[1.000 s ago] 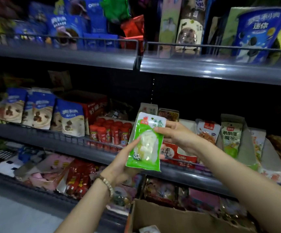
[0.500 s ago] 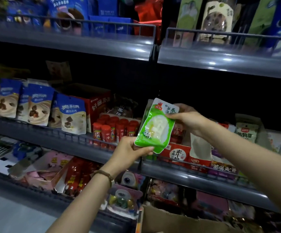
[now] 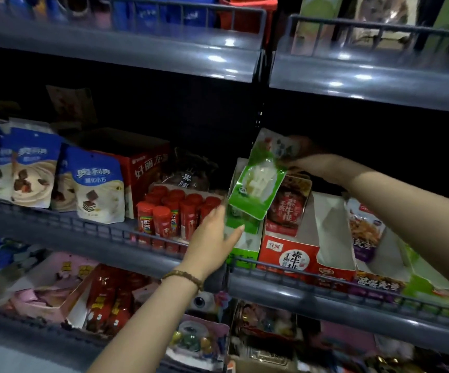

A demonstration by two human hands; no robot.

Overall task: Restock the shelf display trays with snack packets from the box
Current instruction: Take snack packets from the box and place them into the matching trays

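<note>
Dim store light. Overhead lamps glare as white spots along the upper shelf [image 3: 218, 59]; beneath it lies deep shadow. The packet [image 3: 258, 184] and right hand [image 3: 312, 162] are motion-blurred. Frame edges bow and soften.
</note>
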